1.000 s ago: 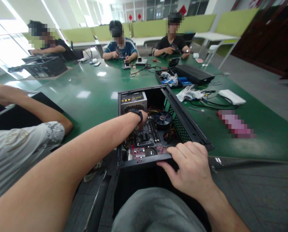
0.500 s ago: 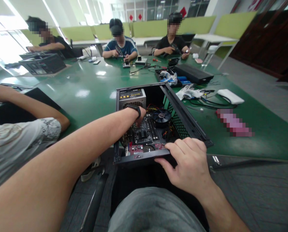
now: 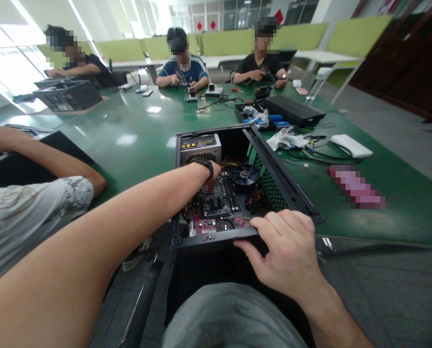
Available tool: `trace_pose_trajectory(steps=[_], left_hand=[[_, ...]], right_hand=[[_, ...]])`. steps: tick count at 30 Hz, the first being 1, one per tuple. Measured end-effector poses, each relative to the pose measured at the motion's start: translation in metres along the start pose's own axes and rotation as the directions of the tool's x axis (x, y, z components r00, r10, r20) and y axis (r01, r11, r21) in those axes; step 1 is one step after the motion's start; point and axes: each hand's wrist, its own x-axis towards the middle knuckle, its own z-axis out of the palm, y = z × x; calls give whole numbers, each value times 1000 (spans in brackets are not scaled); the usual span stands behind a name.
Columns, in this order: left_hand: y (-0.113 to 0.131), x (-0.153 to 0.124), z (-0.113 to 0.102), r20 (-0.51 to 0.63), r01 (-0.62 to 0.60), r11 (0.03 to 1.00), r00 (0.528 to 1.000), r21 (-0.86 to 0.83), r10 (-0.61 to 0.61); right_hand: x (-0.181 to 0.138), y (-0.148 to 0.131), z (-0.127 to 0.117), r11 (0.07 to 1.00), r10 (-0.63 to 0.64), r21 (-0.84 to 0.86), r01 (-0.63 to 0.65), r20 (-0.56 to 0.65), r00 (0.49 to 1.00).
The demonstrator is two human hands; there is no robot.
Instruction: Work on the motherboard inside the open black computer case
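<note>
A black computer case (image 3: 216,238) lies open side up at the table's near edge, its front rim jutting past the edge. My right hand (image 3: 281,246) grips that rim near the right corner, thumb below and fingers over the top. Reaching into the case, my left hand (image 3: 213,180) is over the motherboard (image 3: 216,203); my wrist and a black band hide most of its fingers. Behind it sits the power supply (image 3: 200,147). To its right is a round black fan (image 3: 245,175) with loose wires. A red circuit board (image 3: 205,224) lies along the near side.
On the green table (image 3: 136,154), right of the case, lie white gloves (image 3: 287,139), cables, a white pouch (image 3: 351,146) and a blurred pink item (image 3: 357,187). A co-worker's arm (image 3: 56,159) rests by another case at left. Several people work across the table.
The view has shifted slightly, so everything sits a little further right. Both hands keep the same places on and in the case.
</note>
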Motion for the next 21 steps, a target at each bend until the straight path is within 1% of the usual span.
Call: trace_pose_trajectory(steps=[8,14,18,21], left_hand=[[3,-8,-5,17,-19,998,1000,61,18],[5,-13,-6,2,-19,1000,1000,-14,19],[7,-16,-9,17,-16,1000,1000,11,16],[6,-15,-9,-12,-2,1000,1000,-24,2]], right_hand=[[0,0,0,1000,-3,4,3,-13,1000],[1,0,1,1000,-2,6,2,-17,1000],[0,0,1,1000,-6,1,6,-12,1000],[0,-1,-2,1000,1,-6,-1,7,1000]])
